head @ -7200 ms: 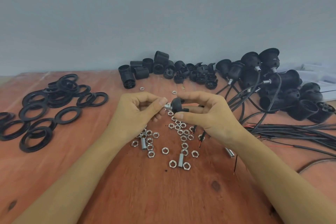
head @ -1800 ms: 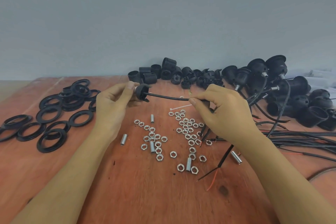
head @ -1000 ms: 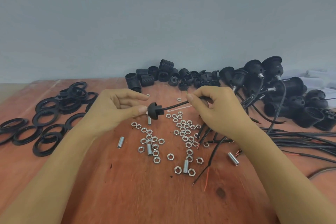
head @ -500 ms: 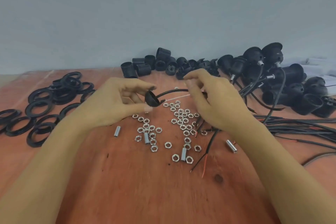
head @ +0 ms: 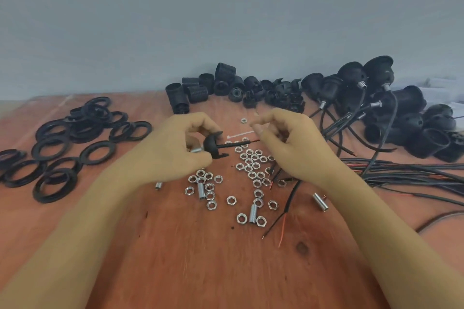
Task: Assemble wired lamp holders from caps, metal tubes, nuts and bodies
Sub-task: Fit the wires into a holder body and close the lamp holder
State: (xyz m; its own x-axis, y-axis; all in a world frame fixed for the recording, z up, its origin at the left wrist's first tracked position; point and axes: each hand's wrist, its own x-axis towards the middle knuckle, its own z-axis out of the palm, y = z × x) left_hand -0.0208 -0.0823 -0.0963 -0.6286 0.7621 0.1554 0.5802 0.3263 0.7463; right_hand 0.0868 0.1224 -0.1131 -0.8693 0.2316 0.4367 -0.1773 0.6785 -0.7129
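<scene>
Holding one cap and one metal tube in left grip. Right grip curled beside one wire, perhaps pinching; cannot tell. Four loose tubes on surface.

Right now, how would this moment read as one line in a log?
left hand: grips black cap with metal tube | right hand: curled, grip unclear | cable: runs from black cap toward right hand
</scene>
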